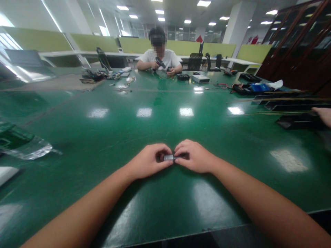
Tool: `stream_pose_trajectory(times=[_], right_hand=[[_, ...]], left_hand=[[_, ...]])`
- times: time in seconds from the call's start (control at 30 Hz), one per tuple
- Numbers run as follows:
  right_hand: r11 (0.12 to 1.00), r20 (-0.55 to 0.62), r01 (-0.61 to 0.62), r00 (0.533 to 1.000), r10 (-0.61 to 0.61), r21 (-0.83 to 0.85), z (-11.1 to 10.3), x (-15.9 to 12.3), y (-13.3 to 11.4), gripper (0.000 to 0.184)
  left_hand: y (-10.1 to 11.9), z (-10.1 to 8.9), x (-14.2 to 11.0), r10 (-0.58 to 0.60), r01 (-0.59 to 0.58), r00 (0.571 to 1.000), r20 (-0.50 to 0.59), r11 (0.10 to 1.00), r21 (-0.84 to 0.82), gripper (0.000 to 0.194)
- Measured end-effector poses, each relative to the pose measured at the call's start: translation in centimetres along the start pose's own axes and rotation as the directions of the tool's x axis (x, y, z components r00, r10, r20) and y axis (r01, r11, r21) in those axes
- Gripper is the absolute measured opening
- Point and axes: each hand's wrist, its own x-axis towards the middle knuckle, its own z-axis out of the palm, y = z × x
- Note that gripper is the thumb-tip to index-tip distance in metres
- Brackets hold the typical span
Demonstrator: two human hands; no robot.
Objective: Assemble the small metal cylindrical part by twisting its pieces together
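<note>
Low over the green table, my left hand (151, 161) is closed with thumb and fingers around a small silver cylinder (168, 157). My right hand (195, 156) faces it from the other side, its fingertips pinched on a dark slim piece (183, 156) at the cylinder's right end. Whether the two pieces are joined I cannot tell, as the fingers hide most of both. The fingertips of both hands almost meet.
The glossy green table (144, 127) carries a clear plastic bottle (26, 143) lying at left. Black trays (297, 120) stand at right, near another person's hand (323, 115). Across the table, a person (165, 57) holds a power drill (160, 62). A tool bag (248, 89) sits far right.
</note>
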Motion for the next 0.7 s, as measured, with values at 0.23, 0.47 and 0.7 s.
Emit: stream_pose_trajectory(times=[0.23, 0.47, 0.7], right_hand=[[1.000, 0.008, 0.001, 1.000, -0.001, -0.005, -0.05, -0.05, -0.02, 0.005], [1.000, 0.023, -0.016, 1.000, 0.017, -0.005, -0.28, -0.08, -0.03, 0.007], [0.999, 0.043, -0.031, 0.999, 0.032, -0.026, -0.72, -0.11, -0.14, 0.008]], left_hand=[[0.10, -0.09, 0.03, 0.002, -0.002, 1.000, -0.003, 1.000, 0.018, 0.021], [0.06, -0.09, -0.02, 0.010, -0.010, 1.000, -0.008, 1.000, 0.026, 0.023], [0.09, -0.19, 0.02, 0.010, -0.010, 1.000, -0.004, 0.999, 0.033, 0.021]])
